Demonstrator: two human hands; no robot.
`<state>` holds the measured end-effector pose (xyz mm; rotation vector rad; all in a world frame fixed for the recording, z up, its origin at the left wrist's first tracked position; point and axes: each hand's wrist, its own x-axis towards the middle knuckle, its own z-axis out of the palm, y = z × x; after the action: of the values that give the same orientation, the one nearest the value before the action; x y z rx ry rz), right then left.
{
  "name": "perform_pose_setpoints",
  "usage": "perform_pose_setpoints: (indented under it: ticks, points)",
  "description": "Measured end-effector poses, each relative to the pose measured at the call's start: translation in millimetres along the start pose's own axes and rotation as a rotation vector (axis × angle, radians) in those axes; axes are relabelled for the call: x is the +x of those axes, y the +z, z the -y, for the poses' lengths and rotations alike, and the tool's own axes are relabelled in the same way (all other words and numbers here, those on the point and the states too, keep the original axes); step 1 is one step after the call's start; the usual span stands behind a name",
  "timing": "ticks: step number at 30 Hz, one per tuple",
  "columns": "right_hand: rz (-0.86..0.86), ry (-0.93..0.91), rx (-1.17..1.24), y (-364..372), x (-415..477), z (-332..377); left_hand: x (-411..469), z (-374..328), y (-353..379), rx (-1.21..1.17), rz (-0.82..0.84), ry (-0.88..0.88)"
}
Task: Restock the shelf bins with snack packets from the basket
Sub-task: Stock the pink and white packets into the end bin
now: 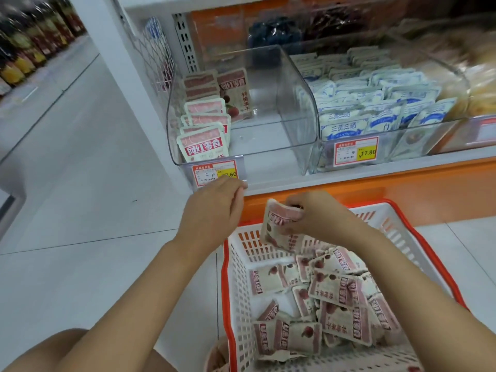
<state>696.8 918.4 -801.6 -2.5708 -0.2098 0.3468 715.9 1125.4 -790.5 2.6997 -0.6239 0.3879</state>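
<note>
Your right hand curls around a small stack of flat, crinkled pink-and-white packets, held over the white perforated plastic basket, where loose packets lie heaped. Your left hand sits by the price label on the clear, round-cornered bin, fingers bent away; whether it holds anything can't be told.

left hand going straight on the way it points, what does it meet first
Probably the price tag on the front of the clear bin, just above the left hand; depth is unclear.
</note>
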Motion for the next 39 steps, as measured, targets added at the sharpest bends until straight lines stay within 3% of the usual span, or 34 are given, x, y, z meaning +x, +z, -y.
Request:
perform_pose_setpoints:
  ticks: [3,7,10,15,18,22,25,28,31,35,39]
  points:
    - [-0.253,-0.118,0.191,-49,-17,37,12,4,-14,-0.071,-0.231,0.021]
    - [-0.528,-0.189,0.436,-92,7,61,26,10,-15,-0.059,-0.180,-0.074]
    - [-0.634,-0.128,0.316,-113,55,68,31,15,-8,-0.030,-0.097,-0.098]
    - [-0.513,0.094,-0.002,-124,149,79,34,20,-4,-0.036,-0.082,-0.085]
    - [-0.362,0.210,-0.067,-121,178,91,33,20,-4,-0.037,-0.107,-0.087]
    - [-0.289,0.238,-0.039,-110,216,95,36,25,-1,-0.055,-0.160,-0.062]
    - [-0.338,0.251,0.135,-100,248,87,40,25,-1,-0.076,-0.177,-0.037]
    - [-0.542,0.262,0.272,-90,264,80,43,25,-1,-0.077,-0.176,-0.029]
    - [-0.605,0.230,0.100,-82,272,71,45,26,-2,-0.091,-0.153,-0.019]
    - [-0.562,0.215,-0.151,-85,265,70,45,26,-3,-0.089,-0.146,0.004]
    - [-0.556,0.099,-0.116,-91,228,76,40,28,0,-0.107,-0.194,0.015]
